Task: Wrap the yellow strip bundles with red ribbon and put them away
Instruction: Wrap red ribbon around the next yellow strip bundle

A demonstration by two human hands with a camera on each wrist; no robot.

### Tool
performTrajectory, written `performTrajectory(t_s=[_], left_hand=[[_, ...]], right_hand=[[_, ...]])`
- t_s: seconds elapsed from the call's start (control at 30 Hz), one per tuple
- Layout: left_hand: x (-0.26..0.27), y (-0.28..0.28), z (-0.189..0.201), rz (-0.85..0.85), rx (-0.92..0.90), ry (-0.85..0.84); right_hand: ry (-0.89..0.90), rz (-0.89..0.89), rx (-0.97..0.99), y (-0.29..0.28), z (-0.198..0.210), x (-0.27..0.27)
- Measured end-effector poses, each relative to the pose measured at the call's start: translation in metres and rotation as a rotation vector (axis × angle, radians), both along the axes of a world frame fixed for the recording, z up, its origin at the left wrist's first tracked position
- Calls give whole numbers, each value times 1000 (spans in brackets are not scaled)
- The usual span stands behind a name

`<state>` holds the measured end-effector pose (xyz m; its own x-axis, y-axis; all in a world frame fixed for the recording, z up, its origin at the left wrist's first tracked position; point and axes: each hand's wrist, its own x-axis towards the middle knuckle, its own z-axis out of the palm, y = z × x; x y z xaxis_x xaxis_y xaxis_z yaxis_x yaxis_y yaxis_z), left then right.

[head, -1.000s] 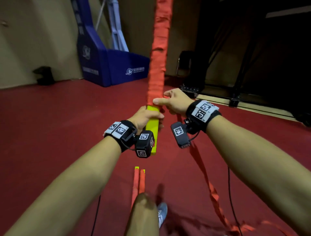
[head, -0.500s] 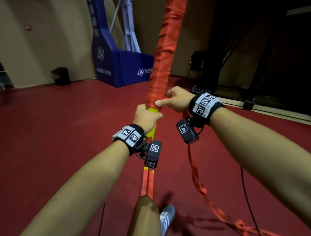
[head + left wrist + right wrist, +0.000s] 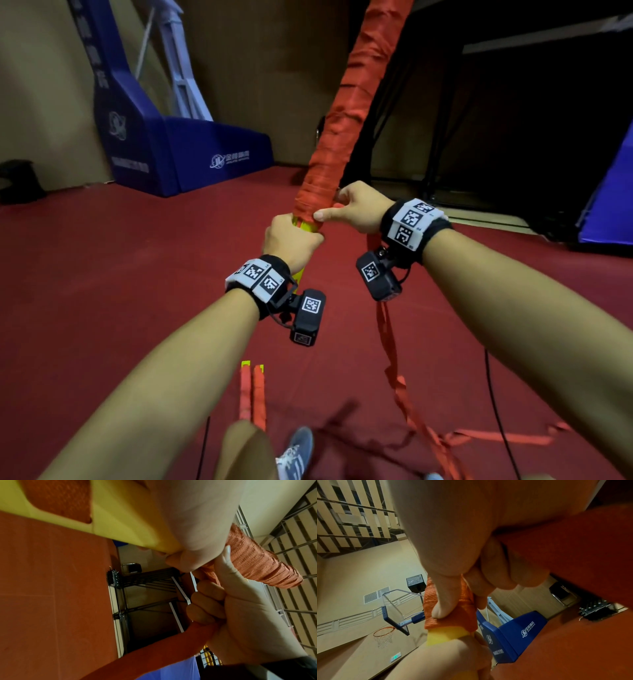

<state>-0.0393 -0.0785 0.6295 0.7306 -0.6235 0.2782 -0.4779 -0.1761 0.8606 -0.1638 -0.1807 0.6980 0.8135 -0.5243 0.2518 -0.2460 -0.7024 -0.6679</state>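
Plenty of dark red gym floor under this one, with the blue basketball-stand base parked at its far edge against the wall. Rising up and away through the middle is the yellow strip bundle, held clear of the floor and leaning right. It's sheathed in red ribbon almost to the hands, and only a short yellow stretch shows there.

The loose ribbon tail drops from the right fist and trails across the floor, slack enough, I'd say, to feed more turns. Two wrapped bundles lie side by side on the floor by the person's shoe, finished by the look of them and not yet put away.

The left hand is fisted round the bare yellow part just below the wrap, steadying the whole length. The right hand curls round the ribbon, and its thumb pins the lowest turn flat against the bundle so it can't slip.
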Motion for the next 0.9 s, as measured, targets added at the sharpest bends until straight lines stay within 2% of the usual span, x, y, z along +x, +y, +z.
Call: performTrajectory(t_s=[0.23, 0.43, 0.6, 0.73, 0.8, 0.9], left_hand=[[-39, -28, 11, -46, 29, 9], [-68, -47, 16, -114, 67, -28], [-88, -56, 17, -108, 110, -166], [-98, -55, 20, -153, 119, -258], [-101, -52, 22, -183, 123, -283], [-103, -49, 21, -248, 142, -250]], right_hand=[[-3, -184, -64, -19, -4, -33], [6, -349, 51, -20, -6, -60], [-101, -419, 124, -17, -7, -75], [-134, -530, 63, -17, -9, -82], [-181, -536, 76, -20, -12, -84], [-249, -455, 134, -25, -19, -89]])
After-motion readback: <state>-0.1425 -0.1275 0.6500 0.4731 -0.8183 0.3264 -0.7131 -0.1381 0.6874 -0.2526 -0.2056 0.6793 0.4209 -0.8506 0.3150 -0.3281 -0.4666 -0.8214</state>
